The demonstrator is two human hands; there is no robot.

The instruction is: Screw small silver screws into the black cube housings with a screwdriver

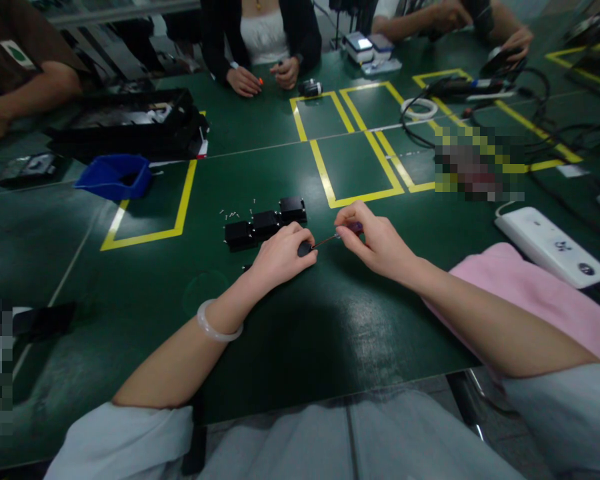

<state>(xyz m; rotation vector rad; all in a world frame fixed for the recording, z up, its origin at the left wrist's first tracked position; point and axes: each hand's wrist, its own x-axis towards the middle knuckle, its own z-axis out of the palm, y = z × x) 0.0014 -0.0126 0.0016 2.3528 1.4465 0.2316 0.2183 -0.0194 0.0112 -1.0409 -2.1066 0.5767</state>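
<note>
At a green desk (290, 320) marked with yellow tape, a person's left hand (280, 257) curls over the dark rounded end of a small screwdriver (325, 241) while the right hand (373, 240) pinches its other end between thumb and fingers, the thin tool held just above the desk between them. Three black boxes (265, 223) sit in a row just beyond the left hand, tiny screws (233, 214) scattered at their far side, with a blue bin (113, 177) farther left and a white power strip (550, 245) to the right.
</note>
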